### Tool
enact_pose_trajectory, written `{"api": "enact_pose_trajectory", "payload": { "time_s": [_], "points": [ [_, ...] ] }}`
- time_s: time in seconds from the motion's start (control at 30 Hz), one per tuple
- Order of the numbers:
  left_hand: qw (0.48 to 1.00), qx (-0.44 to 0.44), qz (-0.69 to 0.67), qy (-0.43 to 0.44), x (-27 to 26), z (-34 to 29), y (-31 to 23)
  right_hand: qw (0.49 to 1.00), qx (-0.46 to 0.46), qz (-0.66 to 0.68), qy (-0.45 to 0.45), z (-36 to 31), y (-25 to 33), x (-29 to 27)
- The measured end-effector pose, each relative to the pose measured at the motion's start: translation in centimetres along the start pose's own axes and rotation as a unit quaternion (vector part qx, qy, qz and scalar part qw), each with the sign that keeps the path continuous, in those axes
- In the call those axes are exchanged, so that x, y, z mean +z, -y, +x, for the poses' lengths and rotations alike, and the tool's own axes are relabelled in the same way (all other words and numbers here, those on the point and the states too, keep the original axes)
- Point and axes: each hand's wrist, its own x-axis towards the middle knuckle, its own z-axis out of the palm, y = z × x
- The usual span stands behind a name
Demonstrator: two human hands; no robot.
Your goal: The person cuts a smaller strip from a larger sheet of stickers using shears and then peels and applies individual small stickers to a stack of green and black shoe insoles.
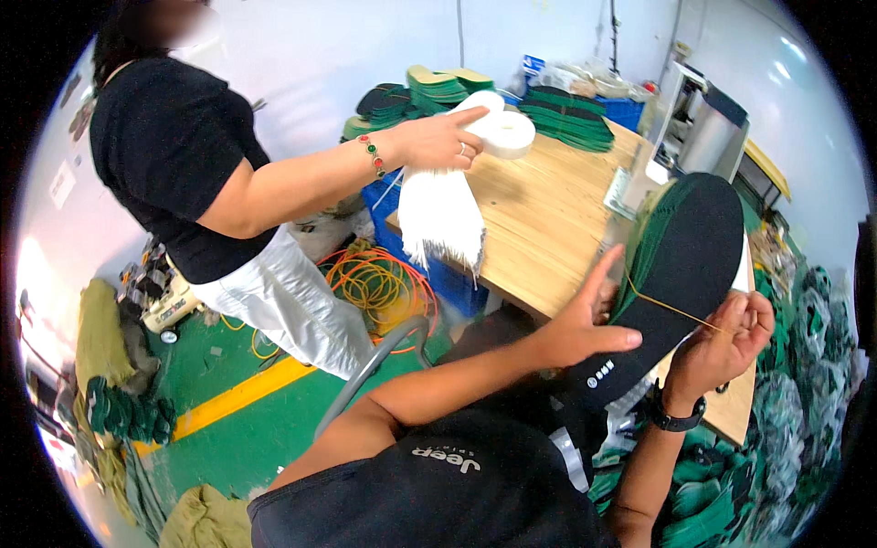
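Note:
A thick stack of shoe insoles [699,228], black on top with green and pale edges, stands tilted in front of me. My left hand [589,329] grips its left side, thumb across the black face and fingers at the edge. A thin yellowish rubber band [673,308] runs stretched across the black face. My right hand [722,347] pinches the band's right end between closed fingers, just off the stack's right edge. The back of the stack is hidden.
A co-worker's hand [443,142] holds white strips [441,215] beside white tape rolls [507,135] over the wooden table [521,228]. More insole stacks [557,119] stand at the back. Coiled hoses [379,283] lie on the green floor; bagged green pieces [795,393] are piled at right.

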Motion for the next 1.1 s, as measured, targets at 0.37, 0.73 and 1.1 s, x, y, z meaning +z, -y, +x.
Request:
{"api": "enact_pose_trajectory", "payload": {
  "time_s": [0.37,0.73,1.1],
  "points": [
    [0.996,-0.078,-0.04,0.019,1.1,-0.1,4.4,0.953,0.201,-0.182,0.132,-9.2,2.0,-8.6],
    [0.943,0.03,0.303,0.133,1.9,0.0,1.1,0.898,0.413,0.15,-0.034,-10.0,0.9,-8.0],
    [0.986,0.021,0.1,0.133,-2.5,-0.6,4.1,0.964,0.254,0.069,-0.024,-7.4,0.1,-13.5]
  ]
}}
